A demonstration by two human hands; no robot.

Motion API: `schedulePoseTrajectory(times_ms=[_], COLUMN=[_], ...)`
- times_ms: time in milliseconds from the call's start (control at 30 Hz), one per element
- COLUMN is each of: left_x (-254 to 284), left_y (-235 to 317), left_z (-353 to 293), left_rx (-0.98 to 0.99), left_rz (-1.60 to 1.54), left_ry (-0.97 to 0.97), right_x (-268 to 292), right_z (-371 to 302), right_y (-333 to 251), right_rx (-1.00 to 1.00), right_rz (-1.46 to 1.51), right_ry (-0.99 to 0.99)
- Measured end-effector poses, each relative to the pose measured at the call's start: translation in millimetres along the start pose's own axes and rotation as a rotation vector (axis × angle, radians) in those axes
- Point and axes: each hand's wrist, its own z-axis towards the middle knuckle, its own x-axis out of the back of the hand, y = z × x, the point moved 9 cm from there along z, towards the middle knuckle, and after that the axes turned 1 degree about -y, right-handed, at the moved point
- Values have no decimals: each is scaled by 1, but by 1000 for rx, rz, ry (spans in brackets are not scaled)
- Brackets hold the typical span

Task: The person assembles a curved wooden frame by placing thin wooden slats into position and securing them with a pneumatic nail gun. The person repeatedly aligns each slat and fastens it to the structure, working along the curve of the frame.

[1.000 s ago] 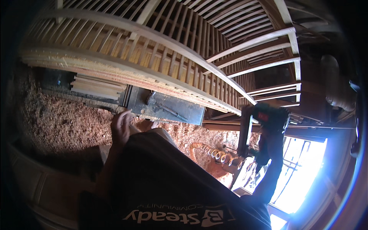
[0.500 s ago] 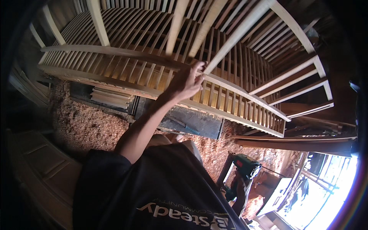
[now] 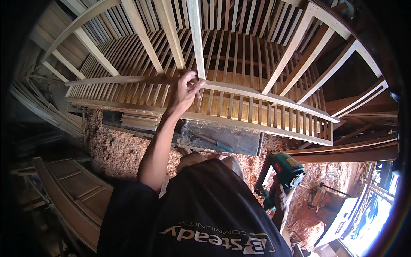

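Note:
My left hand [image 3: 185,95] is closed at the joint where a pale wooden slat [image 3: 195,38] meets a long, curved wooden rail [image 3: 239,89]. Its thumb presses by the slat's lower end; some fingers are hidden behind the wood. Low at my right side, my right hand [image 3: 280,200] grips a green and black nail gun [image 3: 287,169], held away from the frame. Slats and rail belong to a large slatted wooden frame, with a row of short thin bars [image 3: 251,110] below the rail.
A dark workbench [image 3: 239,139] stands under the frame, bearing a hammer-like tool [image 3: 214,141] and stacked wood strips [image 3: 139,121]. Wood shavings [image 3: 115,150] cover the floor. A panelled wooden piece [image 3: 77,188] stands at lower left. Curved boards [image 3: 351,152] lie at right.
The view has shifted, so the frame shows more fully. My left hand stays at the rail, now with its thumb against the slat's end. The nail gun remains in my right hand.

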Motion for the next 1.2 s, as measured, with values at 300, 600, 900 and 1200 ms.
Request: schedulePoseTrajectory(times_ms=[300,600,900,1200], left_x=[4,-6,16,66], left_y=[27,29,3,27], left_z=[-16,-59,-136,-145], left_rx=[65,-10,27,111], left_rz=[316,126,-131,-258], left_ry=[145,261,95,-444], right_x=[8,-14,-102,-248], right_z=[8,4,-24,-80], right_y=[21,6,-86,-134], right_rx=[-53,25,414,322], right_rz=[82,-70,-588,-927], right_ry=[-9,7,82,219])
